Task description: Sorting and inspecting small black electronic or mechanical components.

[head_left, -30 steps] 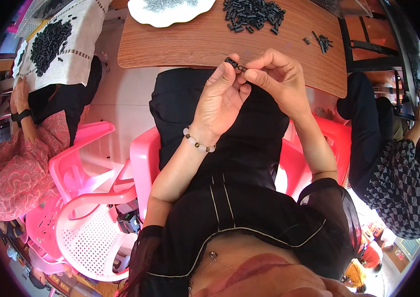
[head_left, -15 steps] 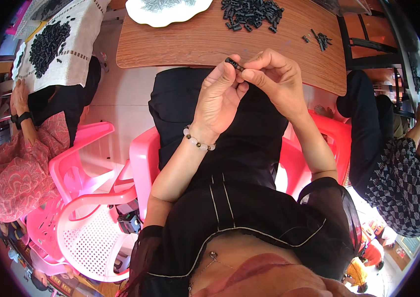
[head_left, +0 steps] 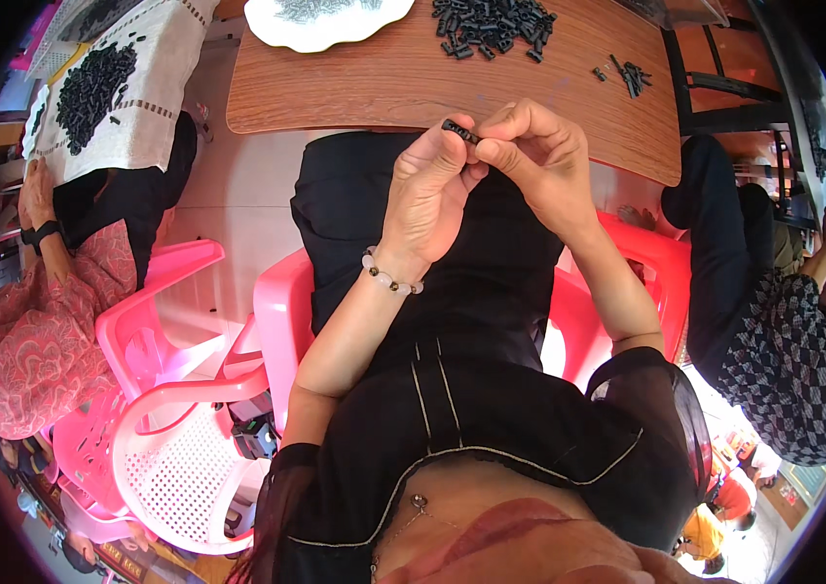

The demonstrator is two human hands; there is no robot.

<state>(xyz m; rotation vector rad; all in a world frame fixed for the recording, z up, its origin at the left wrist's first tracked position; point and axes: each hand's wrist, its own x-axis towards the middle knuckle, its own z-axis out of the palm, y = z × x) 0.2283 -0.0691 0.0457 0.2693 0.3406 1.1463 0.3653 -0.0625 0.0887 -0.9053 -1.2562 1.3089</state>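
Between the thumb and fingers of my left hand [head_left: 429, 185] is a small black cylindrical part [head_left: 458, 129] with notches along its side. My right hand [head_left: 541, 161] pinches at the part's right end, thumb against forefinger; whether a separate tiny piece sits in that pinch is hidden. Both hands are above my lap, just off the near edge of the brown wood-grain table [head_left: 354, 97]. Farther back on that table lies a heap of similar black parts [head_left: 494, 26]. To its right is a small group of finished-looking or thinner black pieces [head_left: 633, 76].
A white scalloped plate [head_left: 320, 37] holding small greyish pieces stands at the table's far left. On the left, another person [head_left: 48, 321] sits by a cloth-covered table with a black heap [head_left: 96, 92]. A third person [head_left: 778, 360] sits at right. Pink plastic chairs [head_left: 189, 419] stand nearby.
My hands stay almost in place, with only a slight shift of the fingers around the black part. Everything else looks the same.
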